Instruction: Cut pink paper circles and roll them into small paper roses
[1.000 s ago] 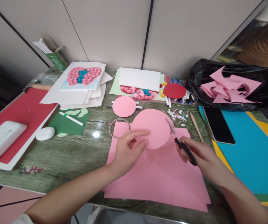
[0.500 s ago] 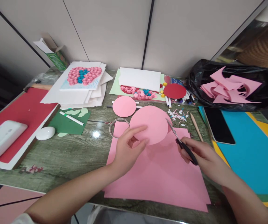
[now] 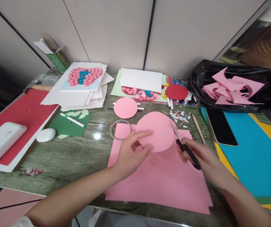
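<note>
My left hand [image 3: 133, 154] pinches the lower left edge of a pink paper circle [image 3: 159, 132] between thumb and fingers, holding it above larger pink sheets [image 3: 159, 183]. My right hand [image 3: 197, 157] grips scissors [image 3: 185, 149] by their black handles. The blades lie at the circle's right edge, pointing up and left. A smaller pink circle [image 3: 125, 107] lies behind, across some pens. Left of the held circle is a metal ring [image 3: 120, 129], partly over the pink sheets.
A black plastic bag [image 3: 197, 71] with pink paper scraps [image 3: 234, 88] stands back right. A phone [image 3: 221, 127] rests on blue paper [image 3: 256, 157]. Left are a rose-covered panel [image 3: 66, 86], green paper [image 3: 78, 128], a white case [image 3: 46, 135]. Tiny clippings [image 3: 181, 116] and a wooden stick [image 3: 198, 128] lie centre right.
The held circle has shifted slightly right and toward me, along with my left hand. The scissors have stayed close to its right edge, moving only slightly.
</note>
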Demonstrator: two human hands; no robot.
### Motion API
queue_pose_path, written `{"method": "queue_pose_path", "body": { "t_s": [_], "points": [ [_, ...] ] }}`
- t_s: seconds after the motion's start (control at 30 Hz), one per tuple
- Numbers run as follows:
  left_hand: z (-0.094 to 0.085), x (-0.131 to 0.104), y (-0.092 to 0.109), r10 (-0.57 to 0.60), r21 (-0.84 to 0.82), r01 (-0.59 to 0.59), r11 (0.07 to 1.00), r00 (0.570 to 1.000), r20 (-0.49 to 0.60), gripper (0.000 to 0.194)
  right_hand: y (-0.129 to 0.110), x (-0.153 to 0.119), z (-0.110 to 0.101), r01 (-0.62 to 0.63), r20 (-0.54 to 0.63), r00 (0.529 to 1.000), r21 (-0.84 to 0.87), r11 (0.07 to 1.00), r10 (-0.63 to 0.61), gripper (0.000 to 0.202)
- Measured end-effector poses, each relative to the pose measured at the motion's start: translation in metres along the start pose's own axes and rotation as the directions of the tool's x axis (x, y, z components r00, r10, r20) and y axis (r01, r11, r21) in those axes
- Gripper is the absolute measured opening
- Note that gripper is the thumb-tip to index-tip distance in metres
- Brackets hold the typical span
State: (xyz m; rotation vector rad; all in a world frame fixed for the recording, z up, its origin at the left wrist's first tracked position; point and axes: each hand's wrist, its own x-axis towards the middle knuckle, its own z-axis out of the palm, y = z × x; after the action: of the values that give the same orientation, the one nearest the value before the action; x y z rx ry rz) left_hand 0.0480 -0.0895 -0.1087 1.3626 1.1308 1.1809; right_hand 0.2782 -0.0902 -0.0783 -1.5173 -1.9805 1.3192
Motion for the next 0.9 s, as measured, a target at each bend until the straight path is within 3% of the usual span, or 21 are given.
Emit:
{"method": "queue_pose_path", "body": {
  "t_s": [0.37,0.9],
  "points": [
    [0.0,0.001,-0.001,0.017,-0.015,-0.017,1.0,1.0,0.001,0.03,0.004,-0.001,-0.002,-0.022,0.015,1.0,-0.018,1.0,0.022,0.027],
    [-0.002,0.001,-0.001,0.027,-0.022,-0.029,0.999,0.996,-0.08,0.014,0.01,-0.001,-0.006,-0.008,0.027,1.0,-0.014,1.0,0.009,0.028]
  ]
}}
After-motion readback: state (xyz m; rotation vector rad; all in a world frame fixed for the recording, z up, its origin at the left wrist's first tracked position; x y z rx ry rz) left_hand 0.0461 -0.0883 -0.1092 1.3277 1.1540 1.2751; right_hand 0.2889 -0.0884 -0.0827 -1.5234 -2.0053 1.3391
